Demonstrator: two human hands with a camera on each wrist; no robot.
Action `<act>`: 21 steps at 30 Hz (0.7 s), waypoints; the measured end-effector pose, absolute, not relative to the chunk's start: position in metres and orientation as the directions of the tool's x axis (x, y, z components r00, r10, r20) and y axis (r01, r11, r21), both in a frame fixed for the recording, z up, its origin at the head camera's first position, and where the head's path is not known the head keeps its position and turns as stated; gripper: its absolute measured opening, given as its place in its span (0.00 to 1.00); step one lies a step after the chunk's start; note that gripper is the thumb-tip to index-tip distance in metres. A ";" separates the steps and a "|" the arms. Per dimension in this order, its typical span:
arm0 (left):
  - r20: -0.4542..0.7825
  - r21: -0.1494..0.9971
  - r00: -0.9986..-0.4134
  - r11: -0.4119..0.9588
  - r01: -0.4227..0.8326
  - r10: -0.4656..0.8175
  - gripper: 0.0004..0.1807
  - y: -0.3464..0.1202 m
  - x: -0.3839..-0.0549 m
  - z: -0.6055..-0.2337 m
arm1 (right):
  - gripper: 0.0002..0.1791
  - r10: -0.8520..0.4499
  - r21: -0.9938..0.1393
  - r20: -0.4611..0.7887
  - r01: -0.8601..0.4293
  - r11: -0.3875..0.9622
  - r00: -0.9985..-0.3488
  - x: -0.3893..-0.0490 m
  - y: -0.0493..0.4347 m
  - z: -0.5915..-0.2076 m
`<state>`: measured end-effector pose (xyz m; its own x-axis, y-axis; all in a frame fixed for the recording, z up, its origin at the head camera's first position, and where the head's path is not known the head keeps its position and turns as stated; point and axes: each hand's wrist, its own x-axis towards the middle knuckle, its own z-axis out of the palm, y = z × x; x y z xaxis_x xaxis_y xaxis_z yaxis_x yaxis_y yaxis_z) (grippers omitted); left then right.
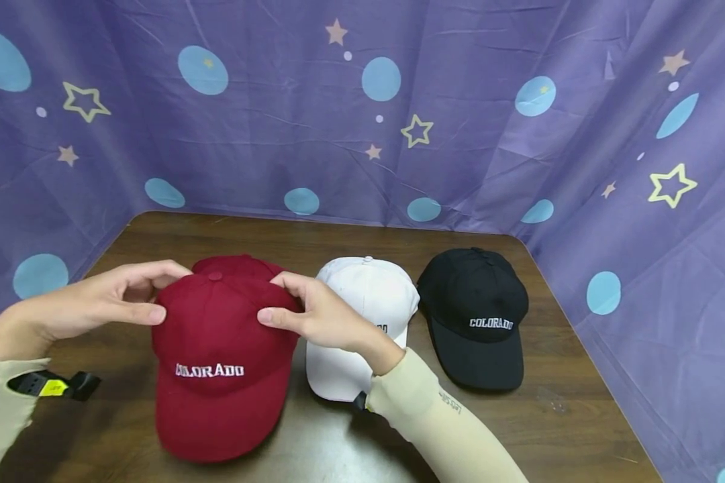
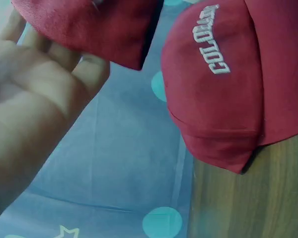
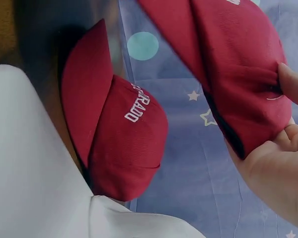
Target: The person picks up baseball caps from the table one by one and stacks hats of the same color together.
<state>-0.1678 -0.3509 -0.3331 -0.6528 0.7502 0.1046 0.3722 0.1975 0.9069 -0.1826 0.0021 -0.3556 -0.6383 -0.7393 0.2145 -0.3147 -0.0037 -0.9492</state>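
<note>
Both hands hold a red baseball cap [image 1: 211, 329] with white "COLORADO" lettering, its brim toward me. My left hand [image 1: 97, 302] grips one side of the crown, thumb on the outside and the other fingers behind. On the opposite side, my right hand [image 1: 326, 315] pinches the cloth, making a fold that shows in the right wrist view. A second red cap [image 3: 129, 134] sits on the table beneath and behind the held one. In the head view only the top of this lower cap [image 1: 242, 266] shows; the wrist views reveal a gap between the two.
To the right are a white cap [image 1: 365, 285], partly covered by my right arm, and a black cap [image 1: 474, 288] with white lettering. They sit on the brown wooden table [image 1: 568, 349]. A purple curtain [image 1: 459, 154] with stars and blue dots surrounds the back and sides.
</note>
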 end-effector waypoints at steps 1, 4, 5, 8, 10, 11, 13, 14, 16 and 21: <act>0.103 0.906 -0.689 0.219 0.363 0.718 0.30 -0.351 -0.168 -0.333 | 0.10 -0.731 -0.953 0.208 -0.301 -0.003 -0.650 -0.184 0.001 -0.354; 0.098 0.914 -0.780 0.254 0.316 0.618 0.27 -0.353 -0.172 -0.330 | 0.10 -0.686 -0.958 0.194 -0.286 0.022 -0.702 -0.191 -0.005 -0.349; 0.099 0.924 -0.798 0.244 0.296 0.595 0.27 -0.354 -0.174 -0.330 | 0.10 -0.668 -0.957 0.191 -0.289 0.038 -0.719 -0.194 -0.008 -0.348; 0.092 0.949 -0.824 0.200 0.242 0.558 0.26 -0.361 -0.184 -0.330 | 0.11 -0.618 -0.946 0.183 -0.309 0.102 -0.765 -0.203 -0.015 -0.345; 0.082 0.963 -0.828 0.169 0.209 0.555 0.26 -0.365 -0.193 -0.332 | 0.13 -0.589 -0.932 0.174 -0.325 0.159 -0.789 -0.209 -0.020 -0.345; 0.079 0.967 -0.827 0.161 0.200 0.556 0.26 -0.366 -0.197 -0.334 | 0.14 -0.576 -0.926 0.166 -0.327 0.187 -0.800 -0.211 -0.023 -0.346; 0.066 0.971 -0.827 0.155 0.183 0.559 0.25 -0.369 -0.206 -0.339 | 0.16 -0.551 -0.917 0.148 -0.322 0.234 -0.821 -0.216 -0.028 -0.349; 0.061 0.972 -0.825 0.155 0.177 0.561 0.25 -0.370 -0.210 -0.341 | 0.17 -0.539 -0.913 0.140 -0.320 0.255 -0.830 -0.218 -0.031 -0.350; 0.048 0.974 -0.825 0.158 0.165 0.563 0.25 -0.373 -0.217 -0.346 | 0.18 -0.515 -0.905 0.130 -0.313 0.288 -0.847 -0.221 -0.037 -0.354; 0.016 0.978 -0.831 0.163 0.129 0.556 0.25 -0.377 -0.231 -0.355 | 0.19 -0.462 -0.894 0.120 -0.298 0.335 -0.879 -0.228 -0.047 -0.362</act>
